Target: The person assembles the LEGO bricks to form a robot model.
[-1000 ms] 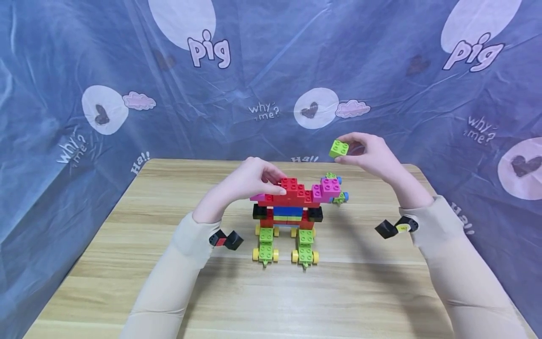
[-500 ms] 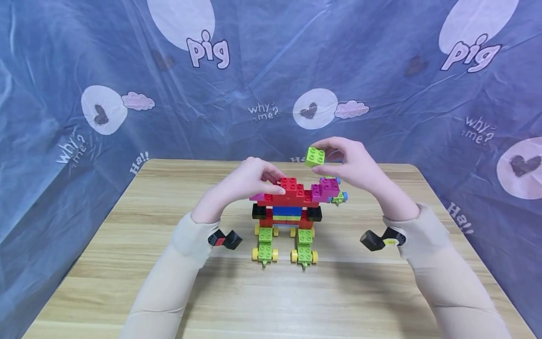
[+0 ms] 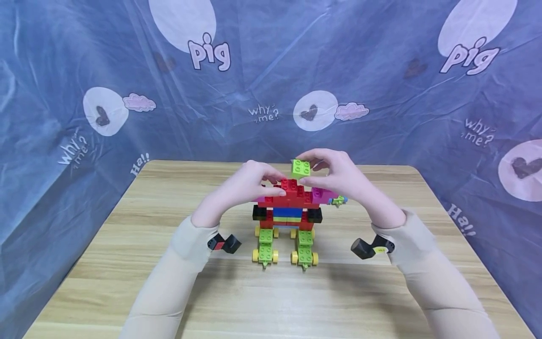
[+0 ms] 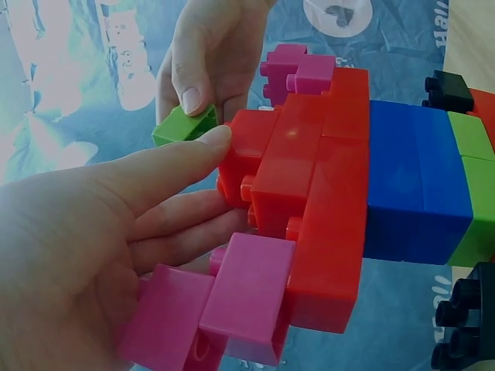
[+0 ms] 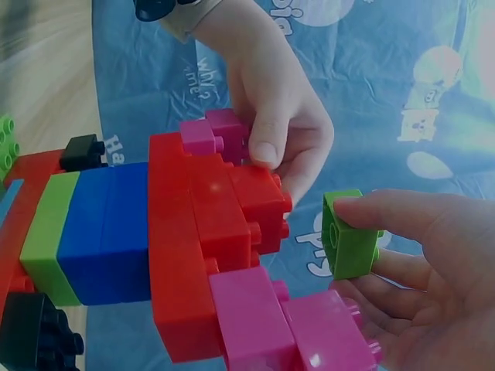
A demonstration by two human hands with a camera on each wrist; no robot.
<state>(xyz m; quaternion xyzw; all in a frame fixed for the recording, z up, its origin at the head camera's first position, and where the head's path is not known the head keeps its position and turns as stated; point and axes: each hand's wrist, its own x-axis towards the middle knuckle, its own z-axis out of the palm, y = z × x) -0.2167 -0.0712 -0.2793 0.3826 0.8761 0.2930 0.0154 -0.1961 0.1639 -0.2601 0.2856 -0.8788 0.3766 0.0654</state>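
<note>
A toy brick model stands on the table, with stepped red bricks (image 3: 290,199) over blue bricks (image 3: 288,212). My left hand (image 3: 253,183) grips the topmost red brick (image 4: 249,139) from the side, thumb on its near face and fingers behind. Between the thumb and fingers of my right hand (image 3: 336,176) is a lime-green 2x2 brick (image 3: 300,168), studs up. It hangs just over the red top, and the right wrist view shows a gap between the two. Pink bricks (image 5: 259,313) step out at both ends of the red row.
Black bricks (image 3: 314,215) jut from the model's sides. Lime wheeled bases (image 3: 305,254) with yellow wheels form its feet. Behind its right end sits a small green piece with blue wheels (image 3: 338,200). A blue printed cloth (image 3: 271,70) hangs behind the wooden table (image 3: 169,292).
My right hand has carried the green brick left and down, from beyond the model's right end to just over its red top. My left hand keeps its grip in the same place.
</note>
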